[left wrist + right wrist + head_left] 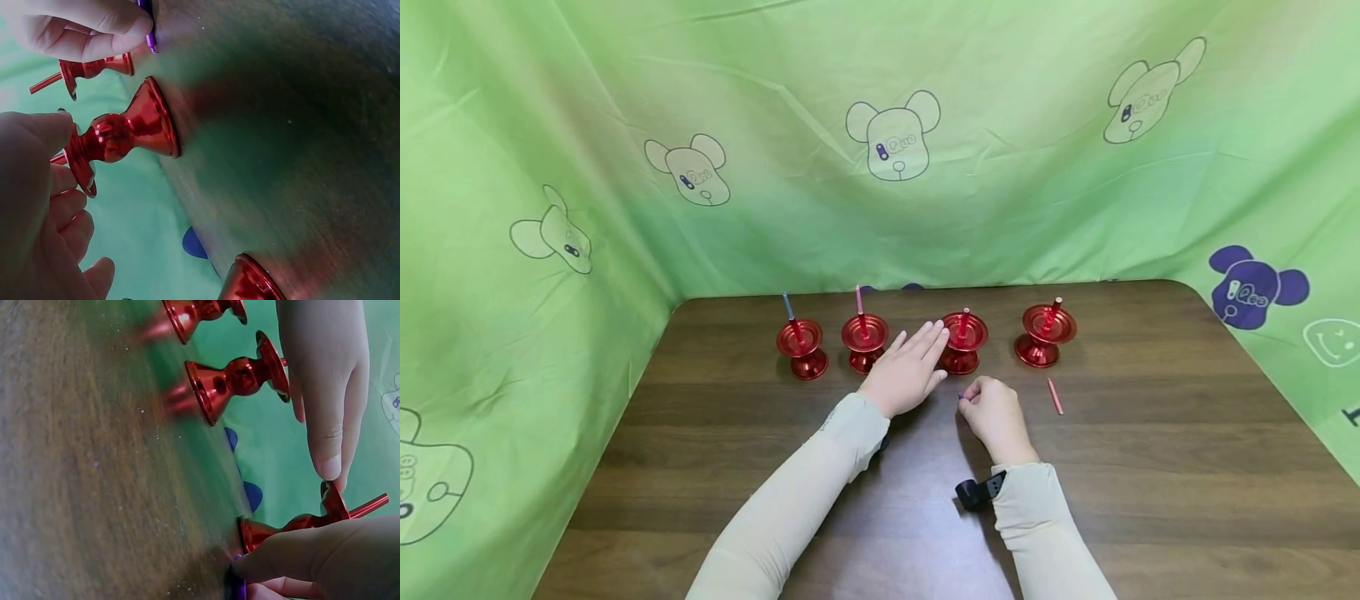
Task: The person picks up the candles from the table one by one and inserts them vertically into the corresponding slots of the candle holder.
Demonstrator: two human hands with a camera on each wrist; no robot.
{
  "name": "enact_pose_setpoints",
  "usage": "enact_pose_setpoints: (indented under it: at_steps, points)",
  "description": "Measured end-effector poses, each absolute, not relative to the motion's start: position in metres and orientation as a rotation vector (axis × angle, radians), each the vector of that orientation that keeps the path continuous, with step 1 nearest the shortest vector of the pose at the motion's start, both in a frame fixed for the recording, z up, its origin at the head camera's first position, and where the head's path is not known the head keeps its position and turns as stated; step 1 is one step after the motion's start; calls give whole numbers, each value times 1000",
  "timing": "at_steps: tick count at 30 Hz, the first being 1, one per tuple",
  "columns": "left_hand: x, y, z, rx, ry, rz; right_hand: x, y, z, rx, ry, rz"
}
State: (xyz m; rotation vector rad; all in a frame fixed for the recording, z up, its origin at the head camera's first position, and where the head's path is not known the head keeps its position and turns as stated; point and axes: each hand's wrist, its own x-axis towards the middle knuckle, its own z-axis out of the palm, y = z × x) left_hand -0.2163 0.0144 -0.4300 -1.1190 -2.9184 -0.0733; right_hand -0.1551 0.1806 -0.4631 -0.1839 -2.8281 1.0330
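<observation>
Brown table (715, 467) against green cloth (790, 217)

Our right hand (997, 417) pinches a purple stick (152, 42) just in front of the red holder third from left (961, 361); our left hand (907, 371), fingers straight, touches its rim. Far edge close behind; wide room toward us.

Glossy metallic finish seen on red holders (808, 364)
Wood grain is shown by the table (700, 467), creases by the cloth backdrop (790, 233).

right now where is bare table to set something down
The brown wooden table is bare left of the pale left sleeve and right of the loose pink stick. Crowded: around the shiny red pedestal holders, left hand and right hand.
</observation>
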Motion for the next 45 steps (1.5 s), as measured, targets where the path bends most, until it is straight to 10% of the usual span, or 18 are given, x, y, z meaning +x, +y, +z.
enact_pose_setpoints:
  at_steps: [45]
  points:
    - [-217,16,-432,-1107,-2929,-129,-155,195,-457,-109,-2779,1151]
